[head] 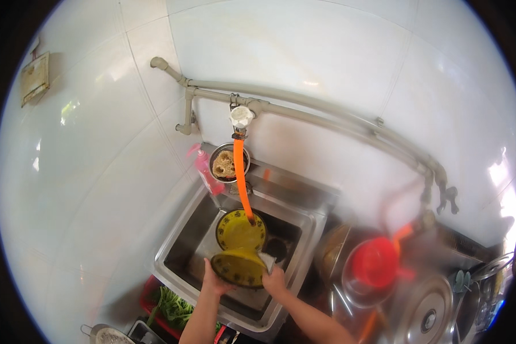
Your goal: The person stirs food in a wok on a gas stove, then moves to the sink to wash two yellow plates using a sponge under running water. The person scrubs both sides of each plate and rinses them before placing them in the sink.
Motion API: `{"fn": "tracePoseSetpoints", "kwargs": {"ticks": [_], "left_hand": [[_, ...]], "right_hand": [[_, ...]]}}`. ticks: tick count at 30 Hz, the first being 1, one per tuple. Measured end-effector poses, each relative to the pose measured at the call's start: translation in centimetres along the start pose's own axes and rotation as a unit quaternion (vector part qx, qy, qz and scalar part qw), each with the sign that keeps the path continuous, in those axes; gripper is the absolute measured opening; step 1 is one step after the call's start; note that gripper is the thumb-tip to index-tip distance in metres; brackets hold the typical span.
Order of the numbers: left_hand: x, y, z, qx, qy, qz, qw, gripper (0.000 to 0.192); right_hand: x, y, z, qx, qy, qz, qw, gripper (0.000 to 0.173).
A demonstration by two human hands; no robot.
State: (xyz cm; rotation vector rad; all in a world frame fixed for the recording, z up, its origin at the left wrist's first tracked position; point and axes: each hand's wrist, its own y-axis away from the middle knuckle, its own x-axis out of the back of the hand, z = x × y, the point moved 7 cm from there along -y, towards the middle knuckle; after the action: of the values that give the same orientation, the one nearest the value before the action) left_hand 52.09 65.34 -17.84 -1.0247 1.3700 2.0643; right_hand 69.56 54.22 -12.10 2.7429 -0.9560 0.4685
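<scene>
My left hand grips the left side of a yellow bowl with dark printed marks, tilted over the stainless steel sink. At the bowl's right rim, my right hand holds a whitish cloth against it. Just beyond, a second yellow bowl with a dark patterned rim sits in the basin under the end of an orange hose. The hose hangs from a tap with a white knob. Whether water is running is hard to see.
Behind the basin stand a pink pump bottle and a metal bowl holding a loofah-like sponge. Leafy greens fill a red basket at lower left. To the right are a red plastic vessel and a metal lid. Pipes cross the wall.
</scene>
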Motion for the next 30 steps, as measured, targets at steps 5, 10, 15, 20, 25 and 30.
{"fn": "tracePoseSetpoints", "kwargs": {"ticks": [5, 10, 15, 20, 25, 30], "left_hand": [[0.6, 1.0, 2.5, -0.046, -0.003, 0.069, 0.997, 0.044], [-2.4, 1.8, -2.3, -0.003, 0.051, 0.031, 0.998, 0.032], [-7.5, 6.2, -3.4, -0.131, -0.155, -0.036, 0.979, 0.037], [-9.9, 9.5, -1.9, -0.178, -0.199, -0.018, 0.964, 0.039], [-10.2, 7.9, -1.6, -0.318, -0.101, 0.001, 0.943, 0.03], [-8.7, 7.6, -2.2, -0.294, -0.225, 0.044, 0.928, 0.028]], "right_hand": [[1.5, 5.5, -9.8, 0.43, 0.058, -0.074, 0.898, 0.058], [-1.0, 6.7, -12.7, 0.473, 0.178, -0.162, 0.847, 0.062], [-0.8, 0.4, -13.1, 0.418, 0.21, -0.031, 0.883, 0.043], [-2.0, -3.0, -4.9, -0.187, -0.245, -0.156, 0.938, 0.043], [-3.3, 3.1, -6.0, 0.02, -0.135, 0.078, 0.988, 0.045], [-3.3, 0.5, -5.2, -0.058, -0.114, 0.105, 0.986, 0.034]]}}
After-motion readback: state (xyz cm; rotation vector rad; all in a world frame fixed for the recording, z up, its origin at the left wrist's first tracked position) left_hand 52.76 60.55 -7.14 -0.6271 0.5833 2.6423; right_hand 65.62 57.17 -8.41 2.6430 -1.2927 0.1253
